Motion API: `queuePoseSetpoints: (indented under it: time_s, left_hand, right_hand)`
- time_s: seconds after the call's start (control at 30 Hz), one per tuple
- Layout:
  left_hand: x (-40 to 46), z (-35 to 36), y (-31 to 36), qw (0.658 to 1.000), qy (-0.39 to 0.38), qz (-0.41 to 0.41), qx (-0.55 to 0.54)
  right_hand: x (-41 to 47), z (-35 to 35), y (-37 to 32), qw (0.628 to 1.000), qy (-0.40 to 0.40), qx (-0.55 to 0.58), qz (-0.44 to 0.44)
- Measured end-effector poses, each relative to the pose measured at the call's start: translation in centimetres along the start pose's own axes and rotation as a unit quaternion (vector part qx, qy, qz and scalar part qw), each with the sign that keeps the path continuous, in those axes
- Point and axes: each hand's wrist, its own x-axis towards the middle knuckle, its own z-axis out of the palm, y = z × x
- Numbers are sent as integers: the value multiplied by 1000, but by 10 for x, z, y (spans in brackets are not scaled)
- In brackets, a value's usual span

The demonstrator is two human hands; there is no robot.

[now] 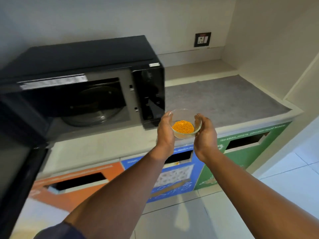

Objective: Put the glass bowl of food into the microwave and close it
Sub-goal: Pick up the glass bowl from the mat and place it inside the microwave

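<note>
- Both hands cup the glass bowl [185,124] between them: the left hand [165,131] wraps its left wall, the right hand [205,131] its right wall, fingers curled around the rim.
- The bowl is held in the air, above the front edge of the tabletop [224,100], not resting on it.
- It sits nearly upright with its mouth facing up, tilted slightly toward the person; it is round, so it has no clear long axis.
- Orange food [183,126] lies in a low heap at the bottom of the bowl.
- The microwave [82,66] stands on the tabletop to the left of the hands and beyond them, its right front corner close to the left hand.
- Its door [17,144] is swung wide open on the far left, and the glass turntable [93,107] shows inside the cavity.
- Below the hands, the cabinet front carries orange [77,183], blue [179,169] and green [241,149] panels with dark slots.
- A wall socket [203,39] is mounted well beyond the right hand.
</note>
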Motion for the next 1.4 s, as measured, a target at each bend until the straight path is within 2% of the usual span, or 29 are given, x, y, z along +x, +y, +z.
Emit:
queuePoseSetpoints:
  time_s: [0.2,0.5,0.67,0.87,1.0,1.13,1.4]
  left_hand:
    - [-55,-109,43,997,45,40,40]
    - [-72,-205,99,992,119,40,1]
    - [-51,-224,123,989,139,45,-31]
    - [8,-240,137,986,135,96,-34]
    - [42,-245,147,984,132,119,-21]
    - [83,-253,149,973,162,159,-35]
    - [174,-294,156,964,196,166,-68]
  right_hand:
    - [-88,76,49,997,-40,-60,16]
    - [-128,166,95,992,-101,-68,34]
    - [-106,204,103,986,-146,-67,35]
    - [-47,236,113,972,-213,-92,25]
    - [-11,256,116,969,-223,-108,23]
    - [31,281,133,966,-238,-93,36]
    - [91,328,167,954,-270,-118,54]
